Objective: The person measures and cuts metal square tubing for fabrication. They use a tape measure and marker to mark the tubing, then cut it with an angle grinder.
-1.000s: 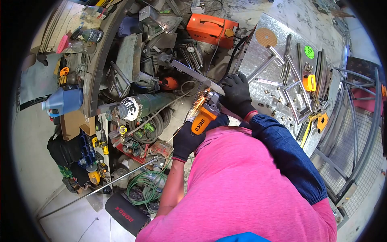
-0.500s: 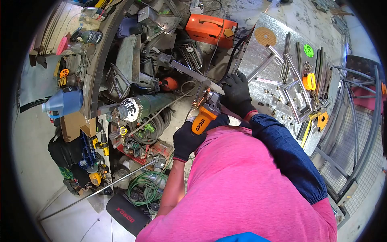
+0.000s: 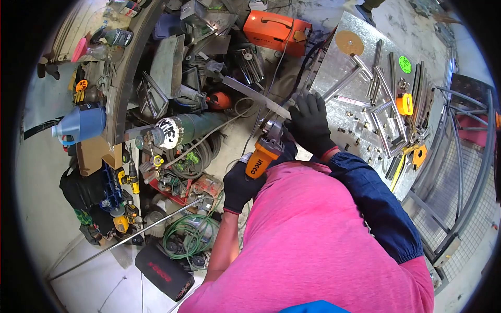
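Observation:
My left hand [image 3: 242, 182], in a black glove, grips the orange body of an angle grinder [image 3: 262, 159] marked INGCO, close to my pink shirt. The grinder's metal head [image 3: 272, 129] points away from me, just below a flat metal bar [image 3: 255, 95]. My right hand [image 3: 311, 122], also gloved in black, is at the near end of this bar, its fingers reaching forward over it; the thumb side is partly hidden. The bar slants up and left toward piled metal pieces. A small gap seems to lie between grinder and bar.
To the right stands a metal-topped table [image 3: 334, 57] with a welded tube frame [image 3: 383, 112], a brown disc [image 3: 349, 43] and a yellow tape measure [image 3: 404, 104]. A gas cylinder [image 3: 201, 127], cables and an orange-red machine [image 3: 276, 32] crowd the floor. At top, someone's foot [image 3: 365, 14] shows.
The grinder head has turned slightly, and the bright orange glow at its front is gone. The fingers of my right hand have shifted on the bar. A foot has appeared at the top.

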